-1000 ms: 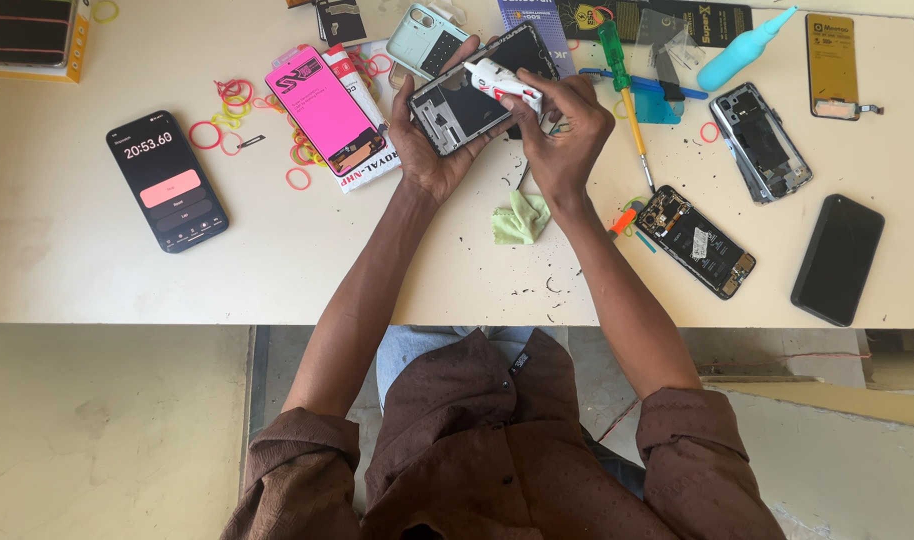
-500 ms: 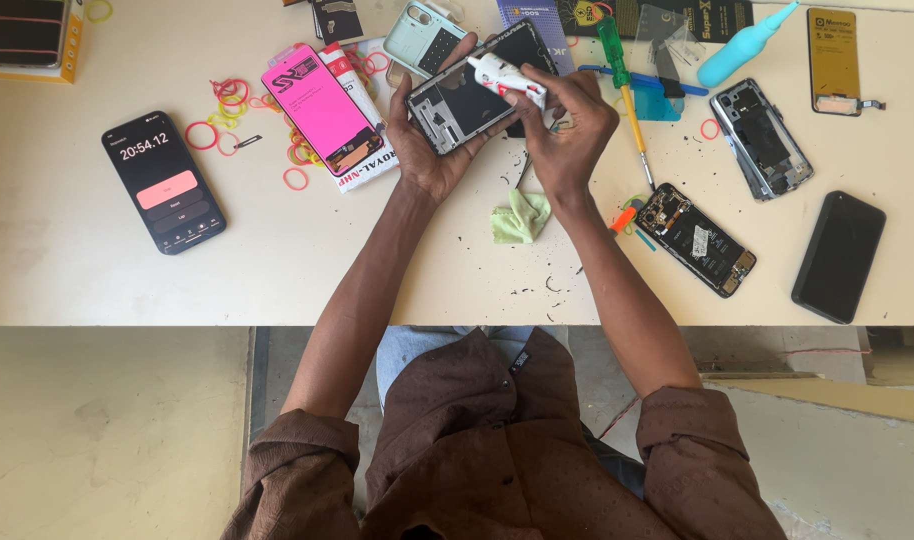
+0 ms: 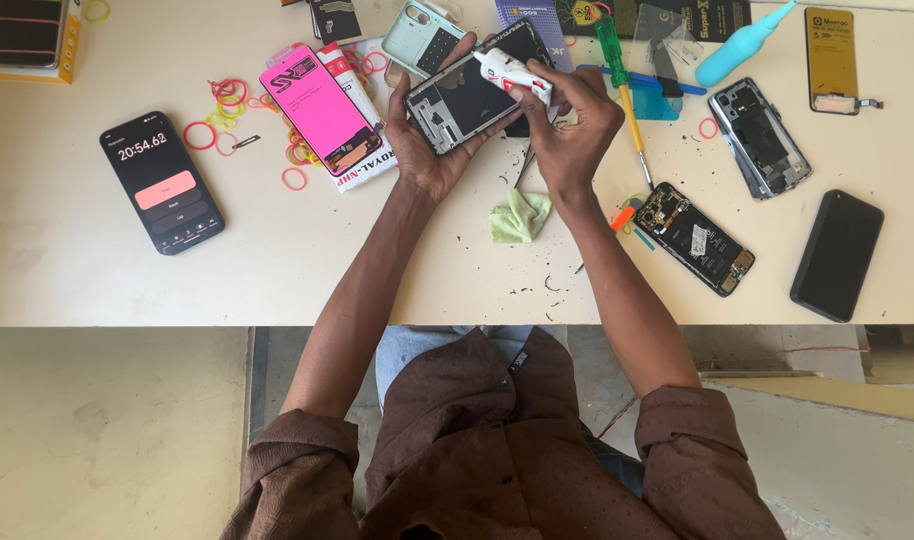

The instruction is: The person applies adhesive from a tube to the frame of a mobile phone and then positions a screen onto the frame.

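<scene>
Both hands raised | left (image 3: 429, 150) cradles phone frame (image 3: 467, 100) | right (image 3: 569, 125) pinches tube (image 3: 512, 72)

bare table (image 3: 107, 275) lies open front-left; rubber bands (image 3: 217, 105), phones and tools crowd the far side.

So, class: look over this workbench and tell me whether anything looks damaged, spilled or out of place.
Dark crumbs and flecks lie scattered over the table near its front edge. Two phones lie with their backs off and insides bare. Coloured rubber bands are strewn loose. The left hand holds a bare phone frame; the right hand holds a small white tube.
</scene>
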